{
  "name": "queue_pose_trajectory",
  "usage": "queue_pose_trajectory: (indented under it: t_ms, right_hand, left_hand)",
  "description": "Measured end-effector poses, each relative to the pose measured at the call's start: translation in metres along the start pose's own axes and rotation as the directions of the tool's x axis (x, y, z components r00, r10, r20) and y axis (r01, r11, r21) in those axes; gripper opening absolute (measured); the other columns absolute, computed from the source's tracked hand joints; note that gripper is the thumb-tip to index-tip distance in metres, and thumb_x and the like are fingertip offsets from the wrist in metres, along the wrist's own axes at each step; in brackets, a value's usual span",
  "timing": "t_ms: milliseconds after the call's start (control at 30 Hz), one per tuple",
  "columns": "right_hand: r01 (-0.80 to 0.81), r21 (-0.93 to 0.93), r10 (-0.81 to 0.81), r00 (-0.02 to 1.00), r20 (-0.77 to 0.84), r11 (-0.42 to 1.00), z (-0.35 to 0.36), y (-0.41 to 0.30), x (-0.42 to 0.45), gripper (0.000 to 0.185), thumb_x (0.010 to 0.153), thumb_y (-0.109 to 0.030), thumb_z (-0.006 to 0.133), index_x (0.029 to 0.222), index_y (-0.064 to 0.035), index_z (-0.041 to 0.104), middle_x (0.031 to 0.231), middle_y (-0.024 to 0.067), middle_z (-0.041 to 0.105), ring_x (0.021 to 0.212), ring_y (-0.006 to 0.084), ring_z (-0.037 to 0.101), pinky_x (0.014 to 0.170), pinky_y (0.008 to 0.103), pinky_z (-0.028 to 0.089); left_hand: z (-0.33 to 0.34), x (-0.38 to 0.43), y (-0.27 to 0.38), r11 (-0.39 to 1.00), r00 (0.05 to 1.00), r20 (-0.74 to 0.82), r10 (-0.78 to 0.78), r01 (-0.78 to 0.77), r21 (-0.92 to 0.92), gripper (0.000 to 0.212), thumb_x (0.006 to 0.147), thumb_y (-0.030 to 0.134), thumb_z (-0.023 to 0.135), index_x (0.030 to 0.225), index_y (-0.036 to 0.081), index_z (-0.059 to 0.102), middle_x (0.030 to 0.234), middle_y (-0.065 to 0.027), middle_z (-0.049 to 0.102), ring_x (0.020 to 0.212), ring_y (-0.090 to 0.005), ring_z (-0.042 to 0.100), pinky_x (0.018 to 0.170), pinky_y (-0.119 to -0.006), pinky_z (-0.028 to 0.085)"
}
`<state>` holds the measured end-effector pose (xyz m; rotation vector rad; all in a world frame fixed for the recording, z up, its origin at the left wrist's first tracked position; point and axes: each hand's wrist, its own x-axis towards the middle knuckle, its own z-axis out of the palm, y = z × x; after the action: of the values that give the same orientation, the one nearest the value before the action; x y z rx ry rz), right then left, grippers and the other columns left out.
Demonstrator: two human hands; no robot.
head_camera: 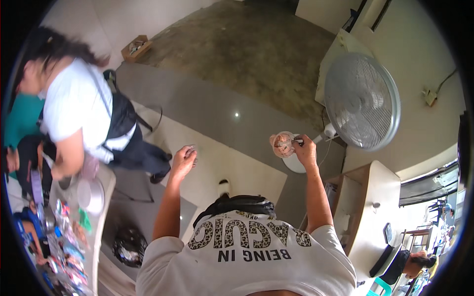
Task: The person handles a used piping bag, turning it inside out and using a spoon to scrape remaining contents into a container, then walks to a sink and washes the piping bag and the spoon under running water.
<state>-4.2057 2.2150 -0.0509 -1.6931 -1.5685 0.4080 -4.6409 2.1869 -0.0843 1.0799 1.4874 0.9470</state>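
My right hand (pixel 306 148) grips a clear plastic cup (pixel 283 144) by its rim or side, at right of centre. Pinkish-orange crumpled contents show in the cup, which is held above the white round base of a standing fan. Out to the left, my left hand (pixel 184 161) is raised over the tiled floor with its fingers curled. Something small and clear seems to be at its fingertips, too indistinct to name. Both forearms reach forward from my white printed shirt, well apart from each other.
A standing fan (pixel 361 101) is at right, above a wooden cabinet (pixel 364 207). A person in a white shirt (pixel 79 100) leans over a cluttered table (pixel 105 192) at left. Beside the table is a black-lined bin (pixel 129 246). An open cardboard box (pixel 136 49) lies by the far wall.
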Motion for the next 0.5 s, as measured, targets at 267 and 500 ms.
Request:
queue_pose_trajectory:
  t_ms: [267,500]
  right_hand:
    - [-0.118,0.014,0.119,0.991,-0.063,0.993,0.077,0.016,0.215,0.023,0.075,-0.013,0.064,0.091,0.0035,0.063,0.066,0.0157,0.063,0.057,0.0220,0.063,0.054,0.0344,0.048]
    - [-0.172,-0.038,0.168,0.981,-0.093,0.984,0.136,0.081,0.416,0.022,0.076,-0.012,0.062,0.091,0.0032,0.063,0.062,0.0145,0.061,0.055,0.0210,0.061,0.054,0.0339,0.048]
  left_hand:
    - [0.057,0.285,0.139,0.993,0.996,0.046,0.077,-0.072,-0.095,0.032,0.088,0.018,0.058,0.116,0.002,0.055,0.091,-0.0057,0.062,0.071,-0.0122,0.060,0.060,-0.027,0.051]
    - [0.092,0.507,0.201,0.993,0.989,0.095,0.114,-0.112,-0.020,0.037,0.089,0.019,0.054,0.118,-0.003,0.053,0.093,-0.0100,0.063,0.073,-0.0147,0.061,0.063,-0.029,0.051]
